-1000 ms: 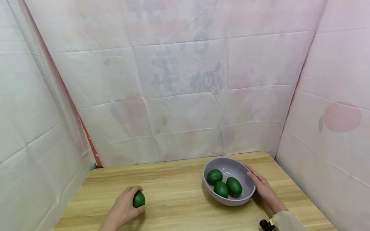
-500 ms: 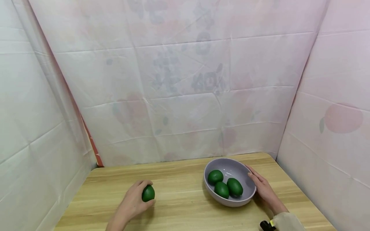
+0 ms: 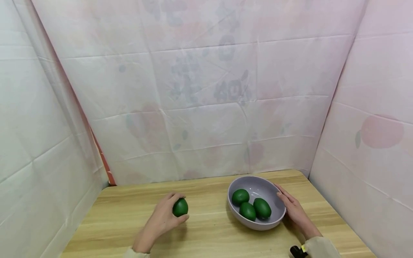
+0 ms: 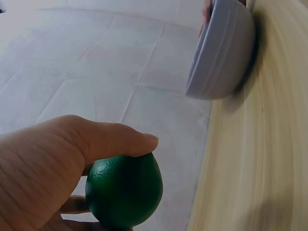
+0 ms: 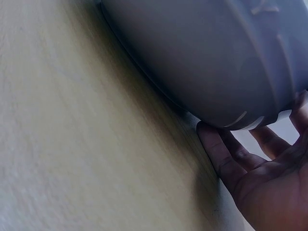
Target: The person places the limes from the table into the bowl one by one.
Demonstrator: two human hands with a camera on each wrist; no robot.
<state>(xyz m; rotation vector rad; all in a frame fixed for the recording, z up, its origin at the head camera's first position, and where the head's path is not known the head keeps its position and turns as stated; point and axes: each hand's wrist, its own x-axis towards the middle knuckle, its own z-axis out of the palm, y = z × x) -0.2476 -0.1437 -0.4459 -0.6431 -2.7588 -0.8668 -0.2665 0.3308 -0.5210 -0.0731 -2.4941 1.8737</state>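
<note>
My left hand (image 3: 162, 219) holds a dark green avocado (image 3: 180, 207) between thumb and fingers, above the table left of the bowl. In the left wrist view the thumb lies along one side of the glossy avocado (image 4: 126, 192), the fingers on the other. A grey-purple bowl (image 3: 258, 226) stands to the right with three more avocados inside: one at the back left (image 3: 240, 197), one in front (image 3: 247, 211), one at right (image 3: 262, 208). My right hand (image 3: 295, 213) holds the bowl's right side, thumb at the rim and fingers against the outer wall (image 5: 207, 62).
The wood-grain table (image 3: 206, 240) ends at the back against a pale printed cloth (image 3: 200, 125). More cloth hangs at the left and right sides. A small black object (image 3: 297, 251) shows beside the right sleeve (image 3: 322, 247).
My left hand has carried the avocado to the right and slightly away from me, closer to the bowl. The right hand and the bowl stay in place.
</note>
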